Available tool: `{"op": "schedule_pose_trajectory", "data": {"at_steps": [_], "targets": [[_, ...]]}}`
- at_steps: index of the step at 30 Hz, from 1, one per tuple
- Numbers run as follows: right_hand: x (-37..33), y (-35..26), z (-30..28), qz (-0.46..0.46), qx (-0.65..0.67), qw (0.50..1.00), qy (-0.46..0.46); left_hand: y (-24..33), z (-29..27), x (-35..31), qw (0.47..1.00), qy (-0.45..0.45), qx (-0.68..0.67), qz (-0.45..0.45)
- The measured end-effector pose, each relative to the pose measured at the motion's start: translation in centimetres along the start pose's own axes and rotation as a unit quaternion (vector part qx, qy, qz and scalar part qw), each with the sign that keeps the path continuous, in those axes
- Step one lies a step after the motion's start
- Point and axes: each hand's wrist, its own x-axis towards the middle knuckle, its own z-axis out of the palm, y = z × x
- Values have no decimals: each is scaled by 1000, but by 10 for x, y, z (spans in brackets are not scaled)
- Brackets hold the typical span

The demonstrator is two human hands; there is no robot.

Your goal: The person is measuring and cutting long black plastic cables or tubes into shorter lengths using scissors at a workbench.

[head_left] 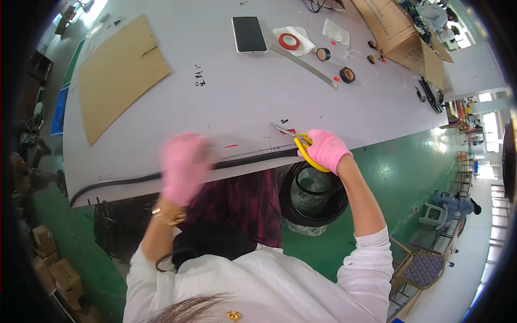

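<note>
My right hand, in a pink glove, is closed around yellow-handled scissors. Their metal blades point to the far left, resting over or just above the table. Along the table's near edge runs a length of black tubing, its right end at my right hand and its left end curving down to the table corner. My left hand, also gloved in pink, is over the tubing left of the middle. Motion smears its fingers, so I cannot tell whether it grips the tubing.
A coil of black tubing sits below the table edge. On the table are a phone, a red tape roll, black tape rolls, a steel ruler, a cardboard sheet and an open carton.
</note>
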Motion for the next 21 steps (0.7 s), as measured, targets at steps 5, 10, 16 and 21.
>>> {"op": "schedule_pose_trajectory", "data": {"at_steps": [5,10,16,21], "targets": [[-7,-1,-4,-10,19,1000,11,137,42,61,995,-79,-52,45],[-9,0,-3,-6,37,999,22,160,51,73,989,-133,-39,-49],[-10,5,0,-18,65,997,24,167,63,75,986,-145,-3,-86],[-20,18,23,-66,137,983,106,170,61,76,989,-127,26,-72]]}}
